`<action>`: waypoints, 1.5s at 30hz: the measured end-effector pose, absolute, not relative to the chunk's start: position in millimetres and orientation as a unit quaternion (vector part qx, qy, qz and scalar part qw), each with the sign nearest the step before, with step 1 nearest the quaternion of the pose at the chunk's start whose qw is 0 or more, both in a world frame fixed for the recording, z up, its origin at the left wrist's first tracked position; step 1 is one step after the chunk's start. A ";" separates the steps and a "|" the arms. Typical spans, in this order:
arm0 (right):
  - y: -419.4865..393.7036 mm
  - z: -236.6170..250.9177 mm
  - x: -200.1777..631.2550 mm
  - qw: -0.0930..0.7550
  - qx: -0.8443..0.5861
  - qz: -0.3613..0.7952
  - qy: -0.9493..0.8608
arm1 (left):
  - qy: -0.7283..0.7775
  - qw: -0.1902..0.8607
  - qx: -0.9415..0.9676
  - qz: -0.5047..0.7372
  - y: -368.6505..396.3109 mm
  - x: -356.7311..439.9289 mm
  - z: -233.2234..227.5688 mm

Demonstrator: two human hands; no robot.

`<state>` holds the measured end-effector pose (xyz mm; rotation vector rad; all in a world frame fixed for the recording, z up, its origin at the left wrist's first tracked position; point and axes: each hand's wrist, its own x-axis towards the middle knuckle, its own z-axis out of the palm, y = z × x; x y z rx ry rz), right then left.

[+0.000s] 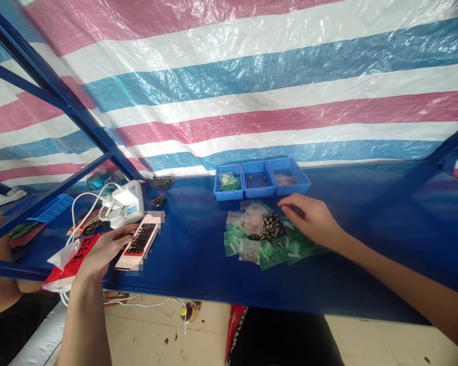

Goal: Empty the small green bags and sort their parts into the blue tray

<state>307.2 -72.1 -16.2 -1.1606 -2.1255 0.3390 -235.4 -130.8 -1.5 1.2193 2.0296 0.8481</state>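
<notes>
Left hand (107, 249): unclenched, fingers on phone (144, 236) near the front edge of the surface (198, 269), presumably working its screen. Right hand (315, 216): loosely curled (I cannot tell if gripping) by packets (273, 254) heaped midway between edges, likely for reach. Blue trays (259, 191): back edge.

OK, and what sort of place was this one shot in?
Probably a makeshift small-parts workstation: blue bins and a pile of small bags and metal-looking parts on a blue table, with striped plastic sheeting behind.
</notes>
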 end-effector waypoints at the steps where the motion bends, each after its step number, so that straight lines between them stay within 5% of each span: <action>1: -72.3 -16.1 307.1 0.341 -0.446 0.130 -0.817 | 0.773 0.304 0.455 0.321 -129.8 -236.5 -3.6; 45: -71.4 -17.8 307.4 0.337 -0.448 0.129 -0.818 | 0.733 0.361 0.448 0.363 -135.3 -244.3 -6.6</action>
